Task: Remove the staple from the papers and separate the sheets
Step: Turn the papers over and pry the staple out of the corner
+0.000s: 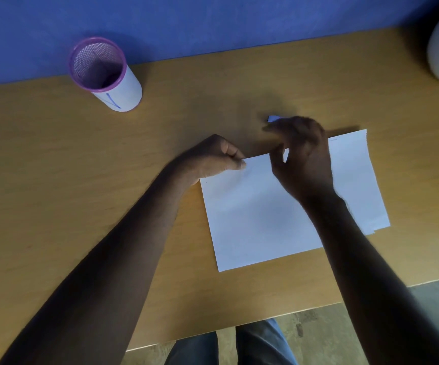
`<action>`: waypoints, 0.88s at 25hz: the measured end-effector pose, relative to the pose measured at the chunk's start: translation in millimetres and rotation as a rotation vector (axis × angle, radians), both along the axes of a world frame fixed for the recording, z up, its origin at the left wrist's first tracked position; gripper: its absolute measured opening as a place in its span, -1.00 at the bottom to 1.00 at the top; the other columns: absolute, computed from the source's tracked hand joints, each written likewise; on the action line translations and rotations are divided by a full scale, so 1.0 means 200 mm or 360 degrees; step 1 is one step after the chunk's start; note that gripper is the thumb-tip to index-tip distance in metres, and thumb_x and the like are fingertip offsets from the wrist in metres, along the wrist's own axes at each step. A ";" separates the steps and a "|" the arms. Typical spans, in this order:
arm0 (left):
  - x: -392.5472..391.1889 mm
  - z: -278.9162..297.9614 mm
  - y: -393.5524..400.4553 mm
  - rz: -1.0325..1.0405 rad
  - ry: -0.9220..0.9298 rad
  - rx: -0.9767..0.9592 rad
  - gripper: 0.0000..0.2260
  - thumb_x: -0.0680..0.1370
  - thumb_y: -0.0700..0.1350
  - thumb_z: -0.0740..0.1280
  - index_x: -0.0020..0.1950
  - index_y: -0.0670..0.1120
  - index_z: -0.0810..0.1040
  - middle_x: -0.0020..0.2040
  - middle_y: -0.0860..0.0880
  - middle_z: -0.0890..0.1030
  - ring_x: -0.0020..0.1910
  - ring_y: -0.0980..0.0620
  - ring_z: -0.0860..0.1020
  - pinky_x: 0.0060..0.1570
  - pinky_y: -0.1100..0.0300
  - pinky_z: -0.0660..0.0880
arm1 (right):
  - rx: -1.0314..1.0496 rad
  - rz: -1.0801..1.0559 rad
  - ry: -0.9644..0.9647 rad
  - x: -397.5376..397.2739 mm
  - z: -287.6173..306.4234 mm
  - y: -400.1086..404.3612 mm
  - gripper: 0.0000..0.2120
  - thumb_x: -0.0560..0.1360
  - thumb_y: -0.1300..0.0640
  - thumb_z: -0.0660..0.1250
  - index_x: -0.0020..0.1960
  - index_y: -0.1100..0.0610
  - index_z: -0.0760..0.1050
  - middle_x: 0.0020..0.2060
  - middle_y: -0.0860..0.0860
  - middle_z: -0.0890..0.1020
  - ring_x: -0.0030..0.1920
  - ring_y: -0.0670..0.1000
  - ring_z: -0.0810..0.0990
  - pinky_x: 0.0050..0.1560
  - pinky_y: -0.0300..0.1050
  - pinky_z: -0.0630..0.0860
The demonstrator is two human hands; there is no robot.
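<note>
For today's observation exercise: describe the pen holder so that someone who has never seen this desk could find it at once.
Start at the wooden desk and follow its far edge, where it meets the blue wall, towards the left. There stands the pen holder, an upright mesh cup. Its purple rim and white paper wrap with a blue mark set it apart from the flat white papers.

White paper (260,214) on a tan wood-grain desk (55,159)

The mesh cup (102,72) has a purple rim and a white wrap with a blue mark; the wall (213,19) is blue, the trousers (194,351) blue-grey.
</note>
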State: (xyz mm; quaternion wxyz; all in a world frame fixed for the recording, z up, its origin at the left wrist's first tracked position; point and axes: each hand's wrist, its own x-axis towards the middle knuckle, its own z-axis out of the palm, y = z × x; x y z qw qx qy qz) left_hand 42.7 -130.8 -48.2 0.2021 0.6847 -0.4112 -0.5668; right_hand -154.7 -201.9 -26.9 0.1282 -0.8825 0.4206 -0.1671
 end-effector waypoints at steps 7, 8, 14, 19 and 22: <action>0.01 0.25 -0.01 -0.0390 -0.0874 -0.0519 -0.88 0.58 0.00 0.44 0.02 -0.02 0.72 0.02 0.05 0.75 0.04 0.00 0.68 0.20 -0.09 0.57 | 0.0196 -0.0141 0.0210 -0.04 0.14 0.23 -0.78 0.53 0.10 0.35 0.17 0.04 0.62 0.00 -0.02 0.70 0.06 0.12 0.63 0.13 0.03 0.45; -0.02 0.28 0.01 -0.0409 -0.1094 -0.0685 -0.86 0.58 0.01 0.44 0.08 0.01 0.71 0.20 0.02 0.72 0.22 -0.03 0.63 0.35 -0.17 0.45 | 0.0212 -0.0184 0.0184 -0.05 0.17 0.24 -0.82 0.55 0.09 0.36 0.14 0.03 0.60 -0.02 -0.05 0.70 0.02 0.10 0.63 0.07 0.00 0.45; -0.29 0.38 0.18 0.0697 -0.1042 -0.1245 -0.75 0.59 -0.07 0.41 0.24 -0.12 0.60 0.31 -0.11 0.60 0.31 -0.07 0.55 0.26 -0.02 0.52 | 0.0536 -0.0556 -0.0261 -0.03 0.33 0.31 -0.87 0.60 0.08 0.38 0.15 -0.02 0.60 0.01 -0.13 0.69 -0.16 -0.06 0.64 -0.14 -0.02 0.63; -0.38 0.40 0.25 0.1349 0.0618 -0.0528 -0.74 0.53 0.06 0.46 0.12 -0.04 0.60 0.12 -0.06 0.71 0.09 0.01 0.72 -0.01 -0.05 0.71 | 0.0581 -0.0511 -0.0512 0.05 0.43 0.49 -0.83 0.59 0.13 0.44 0.17 0.01 0.62 0.01 -0.12 0.66 -0.14 -0.11 0.65 -0.18 0.03 0.64; -0.36 0.42 0.30 0.1495 0.1000 -0.0496 -0.81 0.54 -0.09 0.46 0.10 -0.12 0.60 -0.04 -0.17 0.72 -0.12 -0.09 0.70 -0.13 -0.03 0.67 | 0.0640 -0.0439 -0.0600 0.08 0.44 0.60 -0.74 0.54 0.11 0.49 0.23 0.05 0.63 0.03 -0.07 0.63 -0.06 -0.03 0.65 -0.10 0.00 0.65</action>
